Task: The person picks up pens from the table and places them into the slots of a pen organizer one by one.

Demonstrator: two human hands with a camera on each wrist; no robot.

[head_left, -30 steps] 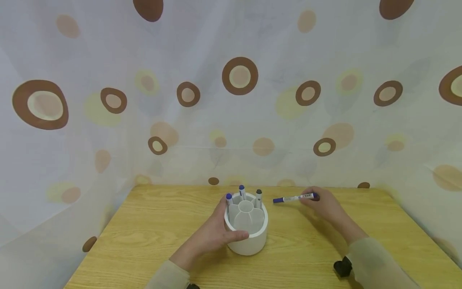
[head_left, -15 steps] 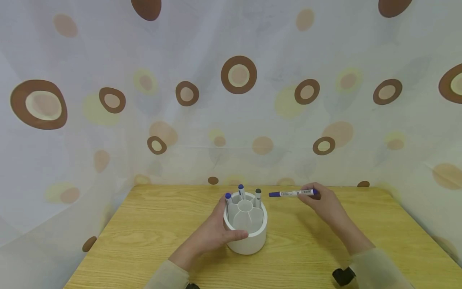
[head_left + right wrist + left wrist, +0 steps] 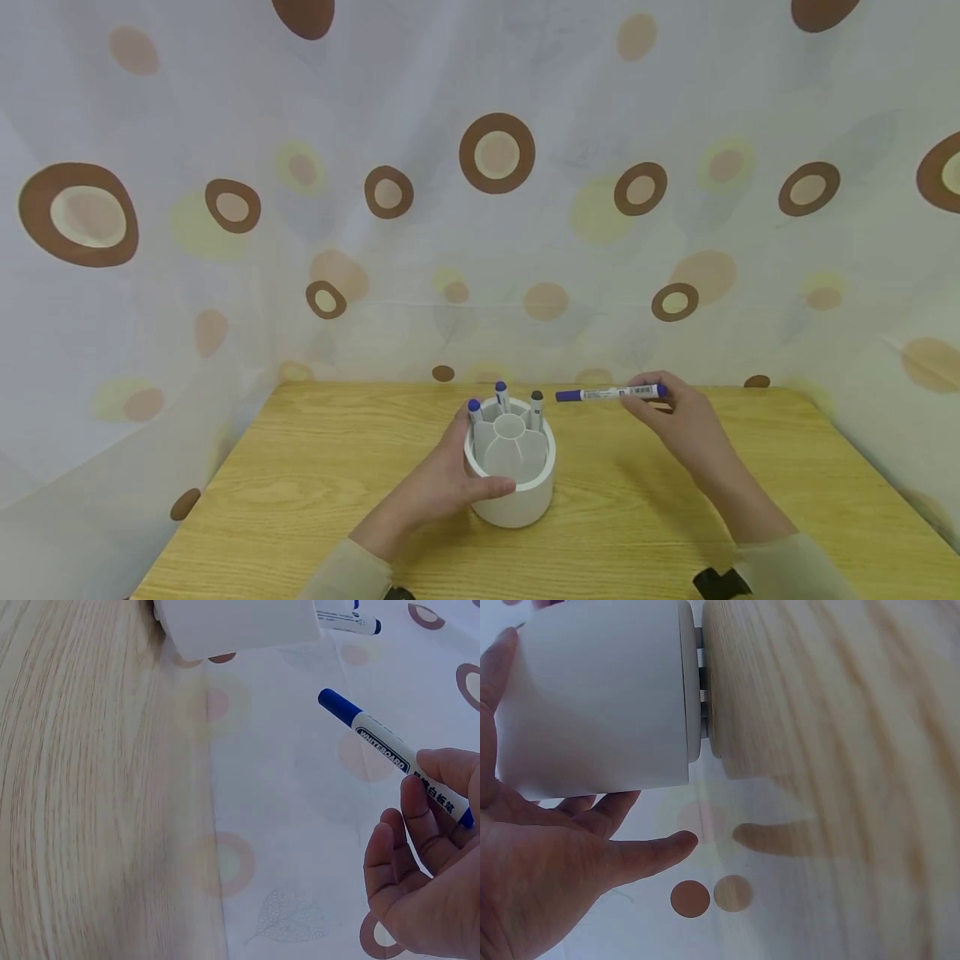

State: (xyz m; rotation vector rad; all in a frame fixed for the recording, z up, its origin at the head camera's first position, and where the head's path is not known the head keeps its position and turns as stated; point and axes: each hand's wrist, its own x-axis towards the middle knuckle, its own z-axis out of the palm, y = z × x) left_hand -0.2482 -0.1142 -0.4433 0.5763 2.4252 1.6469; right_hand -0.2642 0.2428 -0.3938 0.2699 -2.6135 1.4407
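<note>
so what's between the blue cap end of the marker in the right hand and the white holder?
Nothing solid. In the head view the held marker hangs in air, cap end just short of the black-capped marker in the white holder; only bare table below the gap.

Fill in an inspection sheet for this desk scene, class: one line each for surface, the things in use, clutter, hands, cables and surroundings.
Surface: wooden table, light grain, bare where visible.
Things in use: white round pen holder with divided compartments, standing upright; three capped markers stand in its far compartments, two blue, one black. A blue whiteboard marker is held level above the table, right of the holder.
Clutter: nothing seen.
Hands: left hand grips the holder's side; right hand pinches the blue marker near its rear end.
Cables: nothing seen.
Surroundings: pale curtain with brown and yellow circles behind and beside the table.
</note>
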